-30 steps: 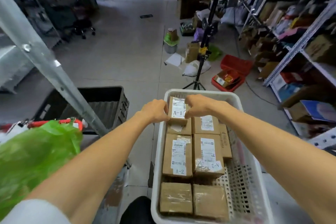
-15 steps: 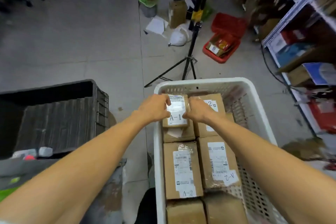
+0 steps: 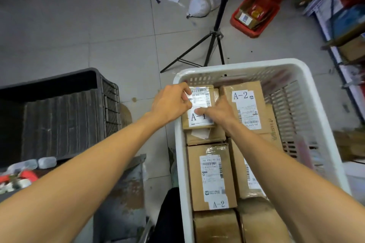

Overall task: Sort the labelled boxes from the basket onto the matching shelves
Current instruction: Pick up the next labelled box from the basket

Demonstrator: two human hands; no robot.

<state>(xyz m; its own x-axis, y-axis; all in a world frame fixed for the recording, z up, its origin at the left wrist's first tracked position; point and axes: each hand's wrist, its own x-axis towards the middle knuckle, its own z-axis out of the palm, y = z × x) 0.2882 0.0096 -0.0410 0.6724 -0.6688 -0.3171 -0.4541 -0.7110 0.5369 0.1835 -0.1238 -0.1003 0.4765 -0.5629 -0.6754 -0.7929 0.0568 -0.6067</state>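
Observation:
A white plastic basket [image 3: 308, 77] holds several brown cardboard boxes with white labels. At its far left end lies the small box marked A-1 [image 3: 200, 120], on top of another box. My left hand [image 3: 171, 103] grips its left edge and my right hand [image 3: 216, 112] presses on its right side, thumb across the label. To the right sits a box marked A-2 [image 3: 248, 108]. Nearer me lies another A-2 box [image 3: 212, 177]. Two unlabelled boxes fill the near end.
A black plastic crate [image 3: 59, 112] stands left of the basket. A black tripod [image 3: 214, 45] stands on the tiled floor just beyond it. A red tray [image 3: 256, 14] with packets and a white bag [image 3: 203, 4] lie further off. Shelving [image 3: 339, 31] with boxes runs along the right.
The view has tilted down and closer to the basket. Both hands stay on the A-1 box; my right thumb has slid onto its label. The neighbouring A-2 box has come into full view.

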